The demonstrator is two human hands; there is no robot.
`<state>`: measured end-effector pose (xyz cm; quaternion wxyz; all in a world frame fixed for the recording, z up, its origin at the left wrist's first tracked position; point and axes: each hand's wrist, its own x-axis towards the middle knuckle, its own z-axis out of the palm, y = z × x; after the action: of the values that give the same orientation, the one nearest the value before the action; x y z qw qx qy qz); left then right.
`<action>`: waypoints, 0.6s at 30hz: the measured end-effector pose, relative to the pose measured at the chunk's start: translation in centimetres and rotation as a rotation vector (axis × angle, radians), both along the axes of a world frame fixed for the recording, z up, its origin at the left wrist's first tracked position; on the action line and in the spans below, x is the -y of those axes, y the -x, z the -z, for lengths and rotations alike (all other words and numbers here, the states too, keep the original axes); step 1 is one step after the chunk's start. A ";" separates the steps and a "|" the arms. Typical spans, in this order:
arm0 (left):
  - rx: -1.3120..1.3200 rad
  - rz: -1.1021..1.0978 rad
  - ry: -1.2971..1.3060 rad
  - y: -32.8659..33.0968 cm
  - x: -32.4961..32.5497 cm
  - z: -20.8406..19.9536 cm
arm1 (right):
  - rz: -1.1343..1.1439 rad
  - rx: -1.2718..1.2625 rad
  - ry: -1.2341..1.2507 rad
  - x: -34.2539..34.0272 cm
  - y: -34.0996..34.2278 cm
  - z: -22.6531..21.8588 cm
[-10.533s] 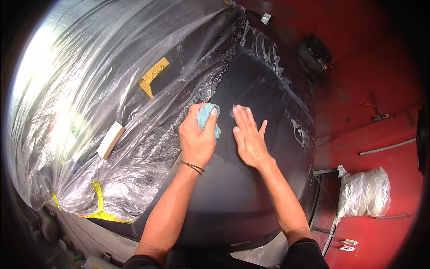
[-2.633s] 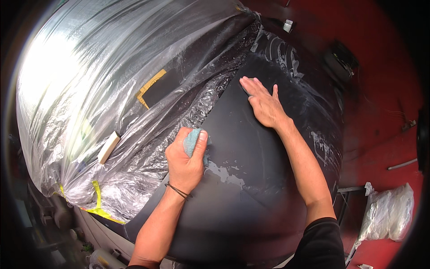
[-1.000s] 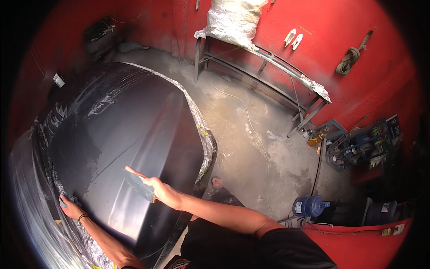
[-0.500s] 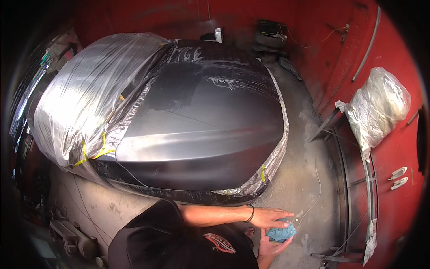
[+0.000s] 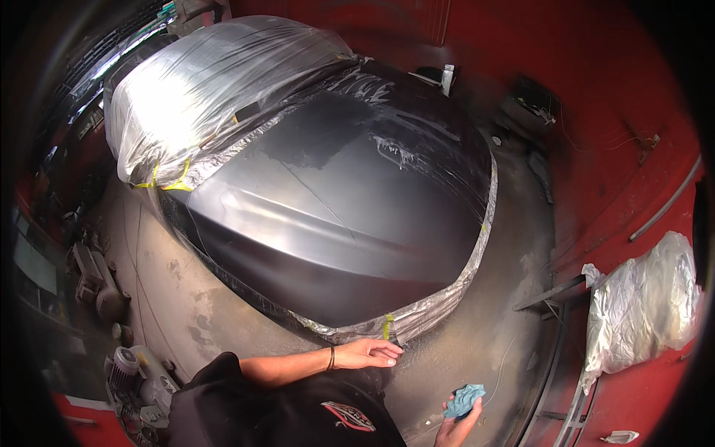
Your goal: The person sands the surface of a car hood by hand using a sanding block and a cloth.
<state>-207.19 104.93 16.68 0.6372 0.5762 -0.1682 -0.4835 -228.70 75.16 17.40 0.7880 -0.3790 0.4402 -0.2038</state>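
My left hand reaches over the front edge of the car's bonnet with its fingers loosely stretched, and nothing shows in its grip. Whether its fingertips touch the dark bumper edge behind them, I cannot tell. A crumpled light-blue cloth sits in my right hand, which is low and to the right, apart from the car. The bonnet is matt dark grey, with a darker patch at the upper left and whitish smears at the far right.
Clear film covers the windscreen side, held by yellow tape. A film-wrapped part rests on a metal stand at right. Motor-driven equipment stands at lower left. Red walls surround the floor.
My left hand has come away from the cloth and moved left toward the bumper. The cloth stays in my right hand. The view has turned, tilting the car.
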 end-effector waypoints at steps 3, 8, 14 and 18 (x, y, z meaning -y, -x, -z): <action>-0.216 -0.065 0.273 -1.0 7.8 -1.4 | -0.442 0.063 0.380 0.2 -11.0 -3.8; -0.697 -0.638 0.735 -7.7 17.3 -2.3 | -1.111 -0.135 1.439 -2.6 -24.5 -9.9; -0.245 -1.428 0.670 -16.3 10.4 -7.6 | -1.487 0.370 1.400 -4.4 -40.7 -13.2; 0.400 -1.991 0.478 -22.1 -1.5 -5.5 | -1.446 0.535 1.617 -12.5 -54.4 -12.0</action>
<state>-185.13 106.47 22.16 0.8056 0.3828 0.1891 0.4108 -174.27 87.67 29.45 0.3122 -0.8910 -0.3297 0.0010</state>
